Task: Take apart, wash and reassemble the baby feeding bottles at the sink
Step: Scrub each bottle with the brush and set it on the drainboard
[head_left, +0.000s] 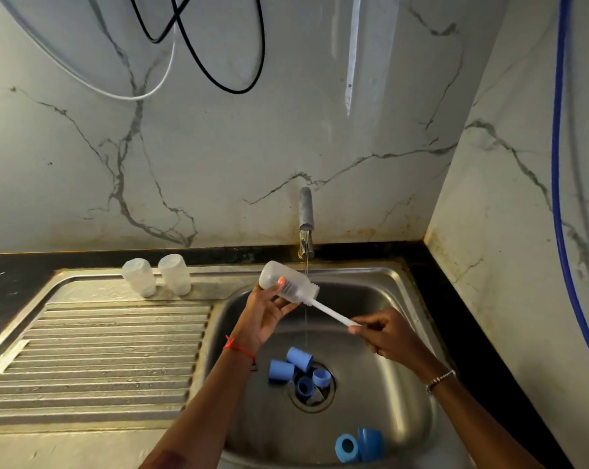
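L hand (266, 316) raised over the sink (398, 394), palm up, fingers curled round a clear bottle (288, 282) lying tilted, mouth twd the right, just beside the tap (306, 218) stream. R hand (384, 333) reaches in from the right, fingertips pinching the end of a white brush handle (333, 314); bristles inside the bottle. Two more bottles (157, 277) stand inverted on the surface by the drainboard. Blue caps (298, 367) lie round the drain.

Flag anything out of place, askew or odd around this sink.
Several blue plastic caps and rings lie heaped on the steel sink's drain opening, where they could block it. The metal tap runs a thin stream that appears to fall past the translucent bottle, not into it. Nothing looks broken.
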